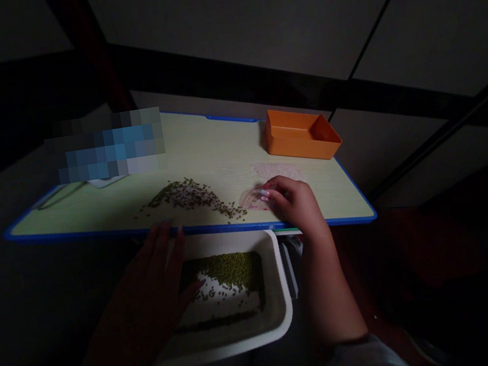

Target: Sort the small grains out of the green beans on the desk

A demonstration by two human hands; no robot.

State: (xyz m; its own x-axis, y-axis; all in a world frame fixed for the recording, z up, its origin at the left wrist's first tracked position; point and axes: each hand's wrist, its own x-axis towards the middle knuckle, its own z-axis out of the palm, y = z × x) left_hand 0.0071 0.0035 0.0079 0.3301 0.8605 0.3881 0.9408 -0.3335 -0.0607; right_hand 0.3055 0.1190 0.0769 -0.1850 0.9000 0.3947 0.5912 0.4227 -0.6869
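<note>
My right hand (296,199) is over the right part of a small pale-topped table (202,146). Its thumb and fingertips are pinched together, and whatever is between them is too small to make out. Under the fingertips lies a roundish pinkish patch (250,199), perhaps a printed mark or a clear disc. A strip of pale grains (279,171) lies just behind it. My left hand (157,275), dim in shadow, has its fingers spread at the table's near edge, thumb over a white tub (280,318). Green mung beans (233,267) lie inside that tub.
A loose heap of mixed beans (186,195) spreads across the middle of the table. At the back right stands an orange open box (296,138). A blurred-out bluish object (114,147) sits at the left, with a thin cable beside it. Blue edging borders the tabletop.
</note>
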